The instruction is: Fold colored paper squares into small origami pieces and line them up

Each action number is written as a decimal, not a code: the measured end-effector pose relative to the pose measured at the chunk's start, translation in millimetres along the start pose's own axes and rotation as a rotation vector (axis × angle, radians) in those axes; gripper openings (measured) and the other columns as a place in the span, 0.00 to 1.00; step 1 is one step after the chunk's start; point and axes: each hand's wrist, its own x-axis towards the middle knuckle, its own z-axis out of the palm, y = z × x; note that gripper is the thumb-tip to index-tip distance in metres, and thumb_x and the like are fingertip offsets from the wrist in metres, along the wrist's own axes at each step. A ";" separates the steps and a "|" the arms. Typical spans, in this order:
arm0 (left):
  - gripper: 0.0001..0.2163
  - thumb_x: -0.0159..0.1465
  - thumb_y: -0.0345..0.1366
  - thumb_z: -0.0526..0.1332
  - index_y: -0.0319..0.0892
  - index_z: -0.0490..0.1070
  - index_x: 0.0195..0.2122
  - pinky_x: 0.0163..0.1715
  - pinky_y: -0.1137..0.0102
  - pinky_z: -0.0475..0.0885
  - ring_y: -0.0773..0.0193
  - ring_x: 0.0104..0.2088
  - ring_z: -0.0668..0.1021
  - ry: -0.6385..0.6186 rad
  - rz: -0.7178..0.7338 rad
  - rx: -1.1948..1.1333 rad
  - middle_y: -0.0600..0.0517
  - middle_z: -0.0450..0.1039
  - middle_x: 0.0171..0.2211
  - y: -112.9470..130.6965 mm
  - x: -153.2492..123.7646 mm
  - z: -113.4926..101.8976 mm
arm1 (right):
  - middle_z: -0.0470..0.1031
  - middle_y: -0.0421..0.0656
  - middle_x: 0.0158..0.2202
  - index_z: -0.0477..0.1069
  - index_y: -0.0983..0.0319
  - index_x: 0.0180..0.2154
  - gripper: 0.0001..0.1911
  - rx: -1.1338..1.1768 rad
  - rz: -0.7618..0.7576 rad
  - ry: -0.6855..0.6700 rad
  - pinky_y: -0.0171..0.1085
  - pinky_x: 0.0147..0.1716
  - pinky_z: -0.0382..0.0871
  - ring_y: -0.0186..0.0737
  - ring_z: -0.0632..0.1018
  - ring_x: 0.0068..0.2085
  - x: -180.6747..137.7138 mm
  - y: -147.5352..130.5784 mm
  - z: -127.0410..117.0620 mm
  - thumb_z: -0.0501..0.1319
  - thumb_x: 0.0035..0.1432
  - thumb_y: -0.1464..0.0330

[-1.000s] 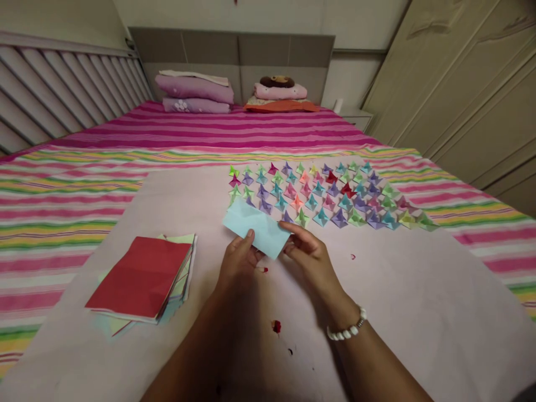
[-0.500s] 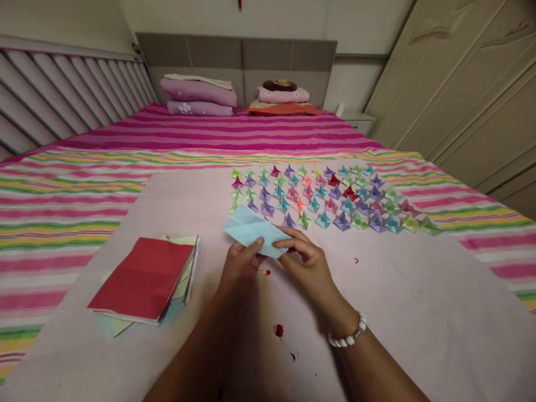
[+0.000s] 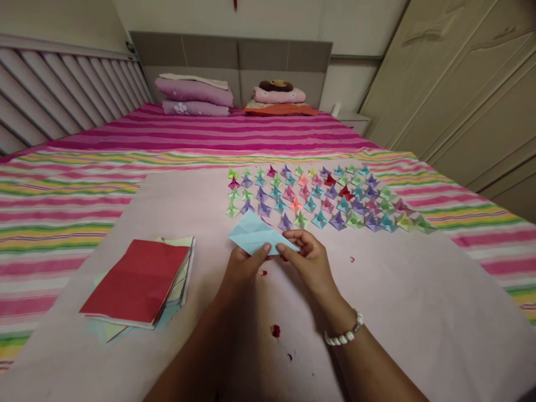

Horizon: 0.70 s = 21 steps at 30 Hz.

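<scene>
A light blue sheet of origami paper (image 3: 255, 231), partly folded into a pointed kite-like shape, is held up between my two hands. My left hand (image 3: 247, 265) grips its lower edge, thumb on top and fingers hidden beneath. At the narrow right end, my right hand (image 3: 307, 259) pinches the paper with the thumb in front and fingers behind. Just beyond the paper stand rows of small folded paper figures (image 3: 320, 219) in many colours. To the left lies a stack of coloured paper (image 3: 136, 282) with a red sheet on top.
A pale sheet (image 3: 397, 301) covers the work surface on a striped bedspread (image 3: 54, 223). Small red scraps (image 3: 275, 330) lie near my forearms. Folded bedding (image 3: 195, 95) and pillows (image 3: 278, 96) rest by the headboard (image 3: 213, 53). A slatted rail (image 3: 71, 92) runs along the left.
The blue paper's right side now comes to a narrow point, with its lower edge folded over. My right thumb has moved onto the front of the paper beside my left thumb.
</scene>
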 end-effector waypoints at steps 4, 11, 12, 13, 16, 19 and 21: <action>0.16 0.54 0.45 0.68 0.38 0.78 0.37 0.31 0.69 0.71 0.59 0.33 0.79 0.020 -0.060 0.152 0.47 0.80 0.32 0.7 -1.6 -3.0 | 0.76 0.38 0.26 0.75 0.59 0.39 0.23 0.038 0.033 -0.047 0.37 0.32 0.69 0.37 0.75 0.29 1.6 -3.7 -1.0 0.75 0.38 0.62; 0.19 0.44 0.38 0.74 0.39 0.71 0.35 0.31 0.71 0.71 0.65 0.29 0.77 0.066 0.017 0.064 0.52 0.78 0.29 8.2 1.7 4.7 | 0.73 0.36 0.20 0.74 0.61 0.24 0.14 0.146 0.200 -0.068 0.32 0.24 0.62 0.31 0.70 0.21 2.0 0.8 -4.5 0.75 0.38 0.62; 0.20 0.43 0.36 0.75 0.40 0.68 0.34 0.32 0.72 0.71 0.66 0.29 0.77 0.096 0.057 0.011 0.53 0.77 0.28 8.3 3.4 5.1 | 0.73 0.36 0.20 0.74 0.61 0.24 0.14 0.176 0.218 -0.061 0.32 0.24 0.62 0.31 0.69 0.21 1.7 1.9 -4.5 0.75 0.39 0.62; 0.21 0.41 0.35 0.75 0.41 0.65 0.32 0.32 0.72 0.71 0.67 0.28 0.77 0.119 0.093 -0.030 0.54 0.76 0.27 8.4 4.9 5.2 | 0.73 0.36 0.20 0.74 0.61 0.23 0.14 0.197 0.232 -0.060 0.32 0.24 0.62 0.31 0.70 0.21 1.6 2.8 -4.4 0.75 0.39 0.62; 0.21 0.42 0.33 0.75 0.42 0.60 0.26 0.30 0.74 0.70 0.70 0.26 0.75 0.130 0.175 -0.049 0.56 0.74 0.25 8.6 6.0 5.9 | 0.75 0.37 0.21 0.75 0.61 0.25 0.13 0.199 0.237 -0.076 0.34 0.25 0.64 0.33 0.71 0.23 1.5 4.0 -3.6 0.74 0.40 0.62; 0.16 0.44 0.33 0.74 0.40 0.68 0.30 0.30 0.74 0.70 0.69 0.27 0.76 0.086 0.211 -0.018 0.54 0.75 0.27 9.5 3.0 8.6 | 0.79 0.40 0.28 0.78 0.60 0.31 0.14 0.225 0.194 -0.096 0.37 0.32 0.69 0.37 0.76 0.28 2.1 3.9 -2.7 0.74 0.40 0.63; 0.20 0.45 0.33 0.74 0.40 0.73 0.39 0.33 0.72 0.72 0.67 0.30 0.78 0.054 0.206 -0.024 0.51 0.78 0.32 9.9 0.9 10.6 | 0.80 0.41 0.31 0.78 0.60 0.35 0.16 0.260 0.167 -0.099 0.40 0.36 0.71 0.40 0.77 0.32 2.4 3.8 -2.3 0.74 0.41 0.63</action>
